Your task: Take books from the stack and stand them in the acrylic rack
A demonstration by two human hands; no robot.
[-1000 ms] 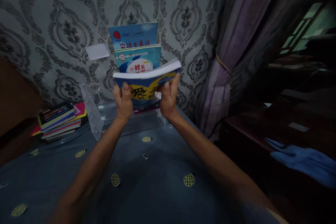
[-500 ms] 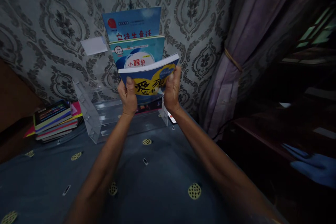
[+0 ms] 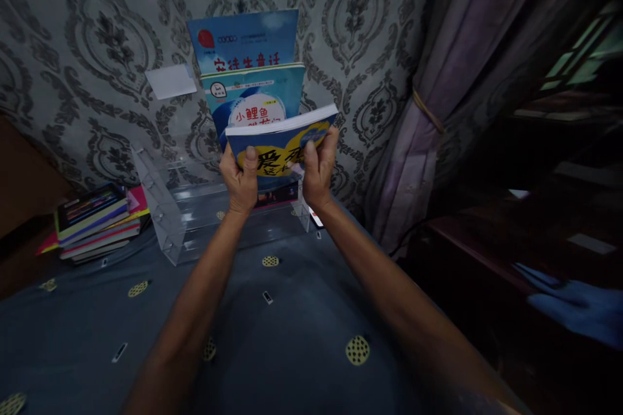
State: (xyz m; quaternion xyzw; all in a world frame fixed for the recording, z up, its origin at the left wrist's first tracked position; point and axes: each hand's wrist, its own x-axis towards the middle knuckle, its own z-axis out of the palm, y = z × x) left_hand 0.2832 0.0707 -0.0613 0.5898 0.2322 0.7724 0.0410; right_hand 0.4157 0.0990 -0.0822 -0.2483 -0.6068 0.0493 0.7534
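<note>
A blue and yellow paperback book (image 3: 280,146) is held up between my two hands, its white page edge turned upward. My left hand (image 3: 241,181) grips its left side with the thumb on the cover. On the opposite side my right hand (image 3: 318,168) is closed round it, thumb in front. Behind it stand a teal book (image 3: 282,87) and, higher at the back, a blue book (image 3: 248,35). These rise from a clear acrylic tiered rack (image 3: 160,207). Part of the rack is hidden by my hands and the held book.
A stack of books (image 3: 97,220) lies left of the rack. A white card (image 3: 170,81) shows before the patterned wall. A phone (image 3: 315,217) peeks out by the rack's right end. At right hang a tied purple curtain (image 3: 409,162) and a blue cloth (image 3: 579,311).
The held book has shifted slightly right and down, uncovering more of the teal book's title. Both hands keep their hold. The whole view has drifted a little.
</note>
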